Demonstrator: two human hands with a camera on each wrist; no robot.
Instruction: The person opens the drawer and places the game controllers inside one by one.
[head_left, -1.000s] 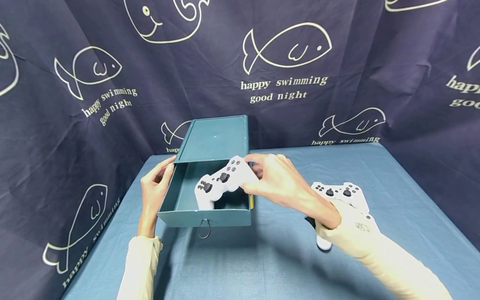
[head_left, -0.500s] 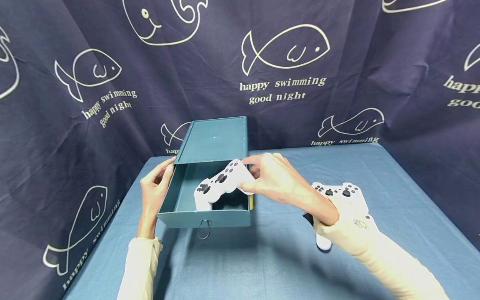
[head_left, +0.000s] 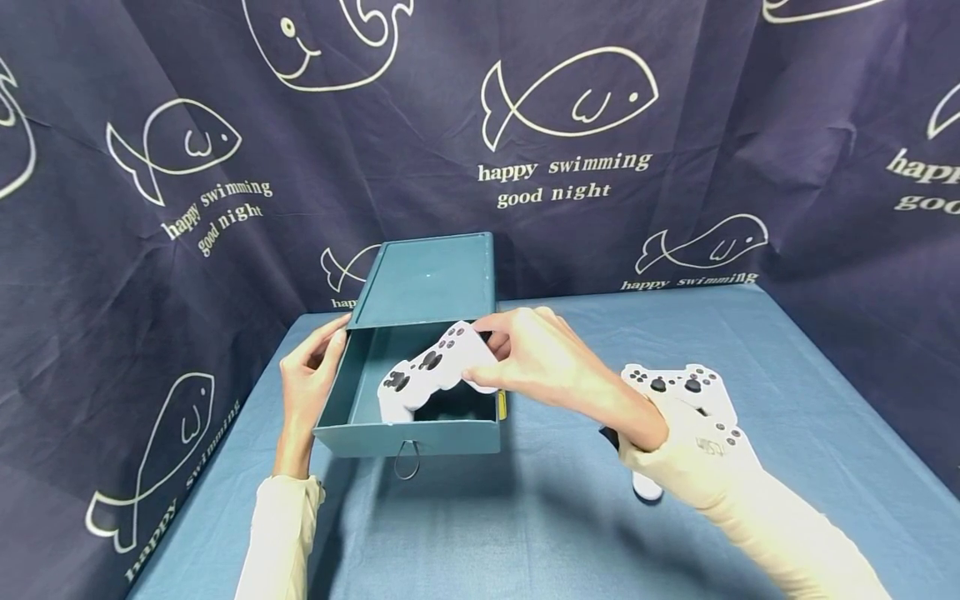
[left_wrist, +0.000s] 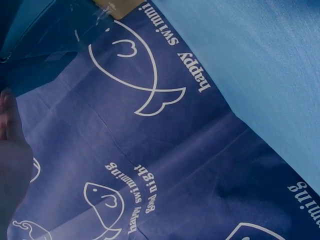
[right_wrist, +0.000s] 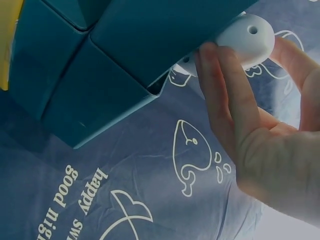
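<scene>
A teal drawer point(head_left: 360, 400) is pulled out of a teal drawer unit point(head_left: 429, 279). My right hand point(head_left: 551, 354) pinches one grip of a white game controller point(head_left: 438, 371), tilted inside the drawer. The controller's far grip is down by the drawer's front wall. In the right wrist view my right hand point(right_wrist: 272, 132) holds the white end with its fingertips against the drawer's edge. My left hand point(head_left: 311, 371) rests its fingers and thumb along the left side of the unit. Only part of my left hand point(left_wrist: 12, 145) shows in the left wrist view.
A second white controller point(head_left: 712, 400) lies on the blue table to the right, partly behind my right sleeve. Other white and dark parts beneath the forearm are mostly hidden. A wire loop handle point(head_left: 407, 462) hangs on the drawer front. A dark fish-print cloth point(head_left: 435, 183) hangs behind.
My right hand has moved slightly left and down, bringing the controller lower and further into the drawer. My left hand and the drawer stay where they were.
</scene>
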